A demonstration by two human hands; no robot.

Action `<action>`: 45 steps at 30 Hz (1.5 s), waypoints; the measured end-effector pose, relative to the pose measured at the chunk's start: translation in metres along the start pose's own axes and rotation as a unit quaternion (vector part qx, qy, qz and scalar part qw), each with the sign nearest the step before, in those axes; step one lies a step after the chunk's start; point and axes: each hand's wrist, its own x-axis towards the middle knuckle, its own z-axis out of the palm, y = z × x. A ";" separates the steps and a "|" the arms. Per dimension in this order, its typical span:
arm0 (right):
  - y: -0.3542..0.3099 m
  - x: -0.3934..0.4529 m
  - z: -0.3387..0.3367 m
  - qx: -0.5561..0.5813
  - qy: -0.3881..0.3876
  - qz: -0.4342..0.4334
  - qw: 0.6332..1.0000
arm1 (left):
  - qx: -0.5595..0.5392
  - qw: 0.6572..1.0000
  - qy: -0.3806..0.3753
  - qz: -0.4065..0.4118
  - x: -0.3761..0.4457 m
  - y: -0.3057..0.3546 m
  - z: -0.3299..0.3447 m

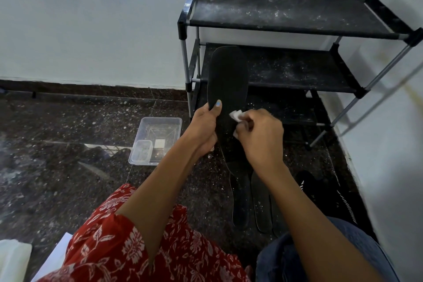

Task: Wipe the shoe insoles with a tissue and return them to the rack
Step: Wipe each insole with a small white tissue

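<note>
Before rack [297,16]: left hand [203,126] grips insole [227,80]; right hand [258,137] presses tissue [235,115].

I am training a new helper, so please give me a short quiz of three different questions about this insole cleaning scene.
1. True or false: the right hand holds the tissue.
2. Which hand grips the raised insole? A) left hand B) right hand
3. Fill in: more insoles lie on the ____ before the rack.

Key: 1 true; 2 A; 3 floor.
</note>
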 end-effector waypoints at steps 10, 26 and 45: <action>-0.002 0.000 0.000 0.028 -0.014 -0.022 0.999 | -0.003 1.000 0.001 0.000 0.001 0.001 -0.001; -0.007 -0.004 0.000 0.054 -0.032 -0.003 0.998 | -0.007 1.000 0.008 0.005 0.001 0.003 -0.004; -0.008 0.010 -0.010 0.167 -0.023 0.042 0.985 | 0.009 1.000 0.017 0.014 -0.006 0.013 -0.020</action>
